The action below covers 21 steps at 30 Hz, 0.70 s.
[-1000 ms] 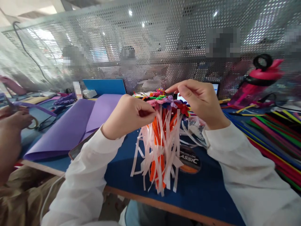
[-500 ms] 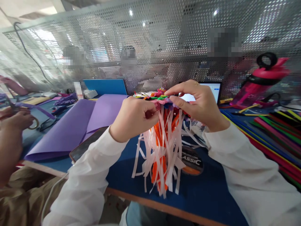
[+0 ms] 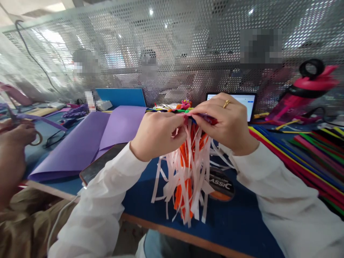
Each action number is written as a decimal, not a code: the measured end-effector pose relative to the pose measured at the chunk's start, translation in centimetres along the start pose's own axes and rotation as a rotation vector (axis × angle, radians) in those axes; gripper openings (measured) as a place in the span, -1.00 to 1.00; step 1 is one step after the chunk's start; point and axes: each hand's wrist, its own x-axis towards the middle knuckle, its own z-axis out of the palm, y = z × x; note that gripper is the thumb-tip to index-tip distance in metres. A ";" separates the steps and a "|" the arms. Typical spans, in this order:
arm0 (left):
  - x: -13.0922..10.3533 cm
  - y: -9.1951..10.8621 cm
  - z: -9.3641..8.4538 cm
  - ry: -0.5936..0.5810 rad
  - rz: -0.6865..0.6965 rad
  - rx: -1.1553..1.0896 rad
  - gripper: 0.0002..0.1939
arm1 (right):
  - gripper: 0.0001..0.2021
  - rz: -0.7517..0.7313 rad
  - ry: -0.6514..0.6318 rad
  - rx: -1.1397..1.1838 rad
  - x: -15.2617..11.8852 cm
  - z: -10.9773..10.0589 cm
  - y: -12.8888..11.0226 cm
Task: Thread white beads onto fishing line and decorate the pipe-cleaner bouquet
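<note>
A colourful craft piece with pale pink paper strips [image 3: 185, 179] and orange fuzzy stems [image 3: 183, 195] hangs between my hands over the blue table. My left hand [image 3: 161, 134] pinches its upper edge from the left, thumb and forefinger curled together. From the right, my right hand [image 3: 224, 120], with a gold ring, has its fingertips closed on the same top part, close to the left fingertips. Pink, green and yellow bits [image 3: 185, 104] show just behind the fingers. The exact spot gripped is partly hidden by my fingers.
Purple paper [image 3: 72, 150] and a phone [image 3: 99, 163] lie left. Colourful pipe cleaners [image 3: 303, 168] and a pink bottle [image 3: 301, 95] are on the right. A tablet [image 3: 248, 104] stands behind. At far left, another person's hand [image 3: 20, 134] holds scissors and a purple strip.
My right hand's fingers have come down and closed nearer to my left fingertips, turning so the ring faces the camera. My left hand has shifted slightly right.
</note>
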 end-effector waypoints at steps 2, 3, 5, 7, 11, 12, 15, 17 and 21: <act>0.0 0.0 0.1 0.015 0.055 0.023 -0.76 | -0.89 0.046 -0.003 0.047 0.1 -0.1 0.1; 0.0 0.1 0.1 0.022 0.075 0.042 -0.76 | -0.87 0.076 -0.022 0.076 0.2 -0.1 0.1; -0.1 0.1 0.3 0.031 0.092 0.088 -0.77 | -0.84 0.138 -0.075 0.130 0.4 -0.4 0.1; -0.1 0.2 0.4 0.033 0.094 0.128 -0.77 | -0.83 0.179 -0.113 0.162 0.5 -0.7 0.0; -0.2 0.1 0.4 0.066 0.137 0.173 -0.76 | -0.81 0.226 -0.142 0.181 0.6 -1.0 -0.1; -0.2 0.1 0.4 0.075 0.161 0.174 -0.76 | -0.80 0.233 -0.146 0.183 0.6 -1.0 -0.1; -0.1 0.1 0.5 0.086 0.215 0.167 -0.77 | -0.80 0.239 -0.142 0.188 0.6 -1.0 -0.1; -0.1 0.1 0.7 0.088 0.217 0.167 -0.77 | -0.81 0.242 -0.144 0.194 0.6 -1.0 -0.1; -0.2 0.1 1.3 0.102 0.185 0.185 -0.75 | -0.80 0.220 -0.138 0.189 0.6 -1.0 -0.2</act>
